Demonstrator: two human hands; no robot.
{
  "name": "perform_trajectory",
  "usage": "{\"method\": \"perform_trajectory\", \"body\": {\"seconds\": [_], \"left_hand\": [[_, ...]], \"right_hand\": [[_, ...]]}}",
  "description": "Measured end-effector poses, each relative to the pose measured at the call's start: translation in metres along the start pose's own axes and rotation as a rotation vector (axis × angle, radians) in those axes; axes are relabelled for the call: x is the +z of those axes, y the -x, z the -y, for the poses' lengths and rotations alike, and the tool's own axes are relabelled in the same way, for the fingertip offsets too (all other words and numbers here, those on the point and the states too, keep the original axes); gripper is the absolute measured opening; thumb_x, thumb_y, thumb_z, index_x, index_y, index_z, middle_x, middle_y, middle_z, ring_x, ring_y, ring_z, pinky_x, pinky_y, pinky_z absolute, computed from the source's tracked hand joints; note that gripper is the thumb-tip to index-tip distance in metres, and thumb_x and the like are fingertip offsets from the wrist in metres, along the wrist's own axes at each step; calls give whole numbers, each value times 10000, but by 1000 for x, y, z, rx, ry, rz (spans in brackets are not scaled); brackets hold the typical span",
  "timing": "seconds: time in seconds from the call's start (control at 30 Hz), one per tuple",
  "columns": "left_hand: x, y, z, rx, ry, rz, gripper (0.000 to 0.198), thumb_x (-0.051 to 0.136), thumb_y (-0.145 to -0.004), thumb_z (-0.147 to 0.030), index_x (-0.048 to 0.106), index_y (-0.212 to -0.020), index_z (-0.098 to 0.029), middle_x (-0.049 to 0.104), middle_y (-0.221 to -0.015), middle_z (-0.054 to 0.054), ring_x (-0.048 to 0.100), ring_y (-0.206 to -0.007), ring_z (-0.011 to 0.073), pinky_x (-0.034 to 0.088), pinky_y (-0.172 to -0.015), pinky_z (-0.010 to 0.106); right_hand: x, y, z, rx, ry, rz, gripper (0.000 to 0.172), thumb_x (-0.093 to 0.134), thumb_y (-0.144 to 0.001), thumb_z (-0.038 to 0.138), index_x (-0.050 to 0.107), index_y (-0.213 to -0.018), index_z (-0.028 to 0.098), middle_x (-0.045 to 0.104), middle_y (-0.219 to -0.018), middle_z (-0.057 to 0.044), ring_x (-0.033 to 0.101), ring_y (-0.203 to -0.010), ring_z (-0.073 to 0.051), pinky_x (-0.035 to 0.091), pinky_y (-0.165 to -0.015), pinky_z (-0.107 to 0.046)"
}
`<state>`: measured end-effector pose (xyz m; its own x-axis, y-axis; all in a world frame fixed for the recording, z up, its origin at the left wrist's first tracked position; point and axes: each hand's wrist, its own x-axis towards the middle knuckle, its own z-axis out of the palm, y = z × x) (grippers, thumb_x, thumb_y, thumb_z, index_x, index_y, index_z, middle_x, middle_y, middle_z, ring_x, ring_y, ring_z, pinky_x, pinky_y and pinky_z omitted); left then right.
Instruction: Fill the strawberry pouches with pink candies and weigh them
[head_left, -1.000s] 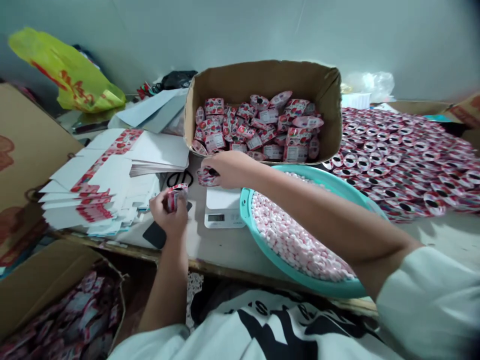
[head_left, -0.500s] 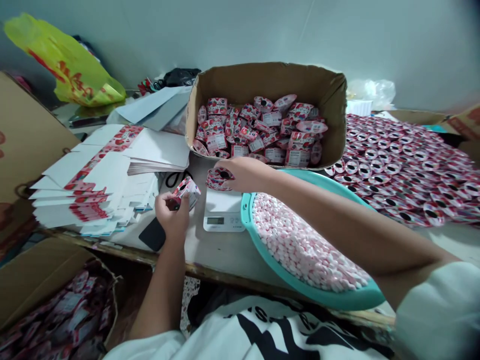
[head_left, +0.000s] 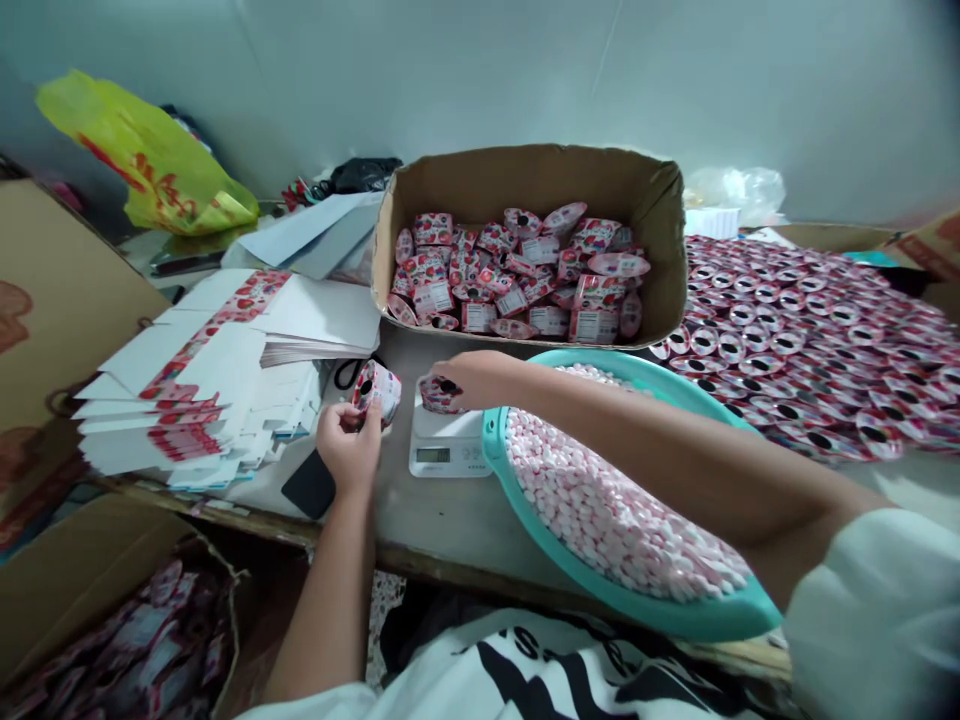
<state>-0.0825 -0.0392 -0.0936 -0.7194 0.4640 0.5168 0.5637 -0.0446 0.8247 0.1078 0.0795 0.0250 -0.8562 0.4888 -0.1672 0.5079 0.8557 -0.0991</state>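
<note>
My left hand (head_left: pixel 346 441) grips a small pink and white strawberry-print packet (head_left: pixel 377 388), held just left of a small white digital scale (head_left: pixel 448 445). My right hand (head_left: pixel 469 378) pinches a second strawberry-print packet (head_left: pixel 439 395) directly over the scale's platform. To the right of the scale a teal basin (head_left: pixel 679 612) is heaped with small pink and white candies (head_left: pixel 615 515). Behind the hands stands an open cardboard box (head_left: pixel 529 180) holding several filled packets.
Flat white carton blanks (head_left: pixel 217 370) are stacked at left, with a yellow plastic bag (head_left: pixel 150 160) behind. Many flat empty packets (head_left: pixel 810 330) cover the table at right. A cardboard box with packets (head_left: pixel 127 630) sits low at the left. A black phone (head_left: pixel 310 484) lies near the table edge.
My right hand has come down and nearer with its packet, from in front of the box to over the scale. My left hand has turned its packet and lifted it slightly.
</note>
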Motion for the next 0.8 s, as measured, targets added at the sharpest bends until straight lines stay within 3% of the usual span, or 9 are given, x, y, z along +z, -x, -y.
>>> {"method": "perform_trajectory", "body": {"seconds": [0.13,0.2,0.3,0.37,0.47,0.53,0.63,0.7,0.8], "left_hand": [[2,-3,0,-7,159,-95,425,823,-644,-432,460,-651,-210,541,-781,-14,541,-768,153,470,-782,307],[4,-4,-6,-54,293,-112,478,762,-701,-455,351,-654,-216,577,-854,2,591,-850,161,498,-807,314],[9,-7,-27,-138,488,-57,471,634,-789,-461,248,-680,-214,594,-843,-6,638,-874,158,531,-778,307],[15,-8,-52,-229,655,43,446,631,-776,-441,256,-701,-212,596,-829,-22,652,-850,156,553,-765,318],[33,-1,-101,-351,861,229,411,722,-682,-313,330,-765,-225,607,-886,-36,661,-840,167,580,-720,328],[53,13,-134,-311,834,311,368,719,-662,-261,416,-869,-249,612,-972,-15,665,-891,180,579,-691,302],[85,45,-170,-204,778,525,473,703,-661,-248,481,-1078,-261,604,-1074,32,658,-929,174,575,-762,297],[100,65,-182,-70,732,668,574,709,-648,-216,504,-1184,-246,598,-1090,48,649,-959,178,563,-841,308],[105,82,-184,266,563,783,654,687,-686,-173,527,-1318,-227,593,-1079,56,624,-1016,201,540,-914,328]], "right_hand": [[-9,24,-6,38,4,-78,627,627,-876,323,475,-1468,185,635,-1335,-142,665,-1077,-286,495,-777,-320],[-21,56,-17,90,33,-141,619,591,-913,339,450,-1491,169,601,-1364,-169,638,-1137,-319,502,-845,-363],[-30,120,-38,149,37,-166,584,623,-908,397,533,-1435,160,588,-1374,-187,605,-1189,-347,489,-955,-427],[-21,161,-47,201,-69,-111,722,705,-843,496,508,-1472,201,506,-1475,-204,568,-1250,-379,474,-1008,-474],[13,204,-48,299,-286,10,1158,858,-663,528,234,-1611,298,140,-1674,-216,377,-1431,-448,435,-1069,-524],[37,219,-45,296,-393,27,1199,880,-644,504,209,-1616,298,28,-1683,-231,278,-1480,-463,399,-1100,-532],[59,227,-43,263,-443,-21,1125,895,-613,500,350,-1573,285,131,-1665,-233,237,-1491,-465,357,-1127,-549],[61,231,-43,248,-471,-35,1032,887,-614,508,457,-1515,248,325,-1578,-223,373,-1420,-429,398,-1100,-519],[58,240,-43,271,-495,-67,890,855,-653,522,561,-1429,200,535,-1363,-186,558,-1215,-359,476,-1001,-456]]}}
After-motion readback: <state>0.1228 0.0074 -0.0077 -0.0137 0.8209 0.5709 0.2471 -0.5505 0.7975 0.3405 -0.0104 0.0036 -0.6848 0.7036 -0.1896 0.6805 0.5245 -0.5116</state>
